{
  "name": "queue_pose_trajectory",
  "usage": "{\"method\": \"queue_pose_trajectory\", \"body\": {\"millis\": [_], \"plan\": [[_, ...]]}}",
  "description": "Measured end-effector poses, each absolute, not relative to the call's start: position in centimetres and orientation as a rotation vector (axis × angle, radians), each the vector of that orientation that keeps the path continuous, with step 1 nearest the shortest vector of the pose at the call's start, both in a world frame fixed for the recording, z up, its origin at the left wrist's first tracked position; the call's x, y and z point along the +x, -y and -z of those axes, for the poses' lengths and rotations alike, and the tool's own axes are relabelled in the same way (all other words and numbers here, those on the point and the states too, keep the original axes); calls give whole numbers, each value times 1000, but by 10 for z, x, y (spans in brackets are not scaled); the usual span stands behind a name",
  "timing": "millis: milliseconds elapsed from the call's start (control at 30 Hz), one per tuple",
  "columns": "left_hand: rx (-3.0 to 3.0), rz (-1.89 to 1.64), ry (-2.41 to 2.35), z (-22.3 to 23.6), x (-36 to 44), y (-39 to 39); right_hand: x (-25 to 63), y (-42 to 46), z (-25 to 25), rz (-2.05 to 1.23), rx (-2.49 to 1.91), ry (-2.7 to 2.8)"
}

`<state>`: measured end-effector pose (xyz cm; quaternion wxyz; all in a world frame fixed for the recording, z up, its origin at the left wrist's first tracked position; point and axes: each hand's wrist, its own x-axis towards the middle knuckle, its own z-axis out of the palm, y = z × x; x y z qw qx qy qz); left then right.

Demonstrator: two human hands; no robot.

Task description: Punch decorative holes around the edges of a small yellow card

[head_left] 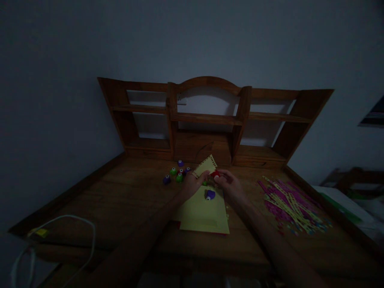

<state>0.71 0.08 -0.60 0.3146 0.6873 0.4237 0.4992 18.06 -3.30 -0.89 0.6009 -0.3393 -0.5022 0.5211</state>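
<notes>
My left hand (192, 185) grips a pale yellow card (205, 166) with a row of small punched shapes along its edges, tilted up above the desk. In my right hand (231, 183) is a small red craft punch (215, 174), held at the card's right corner; whether the card sits inside its slot cannot be made out. Below both hands lies a stack of yellow paper sheets (201, 218) with a red edge showing underneath. A purple craft punch (210, 195) rests on it. Beside my left hand stand several more punches, including a green punch (179, 177) and a purple punch (167, 179).
A pile of yellow and magenta punched strips (289, 202) with small blue and red bits covers the desk's right side. A wooden shelf unit (207, 117) rises at the back. A white cable (93, 232) hangs over the front left, near a yellow object (42, 233).
</notes>
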Motion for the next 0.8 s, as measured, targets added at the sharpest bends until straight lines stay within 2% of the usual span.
{"method": "queue_pose_trajectory", "body": {"millis": [800], "plan": [[1811, -1250, -875, 0, 11, 9, 180, 34, 10, -1243, -848, 1133]]}}
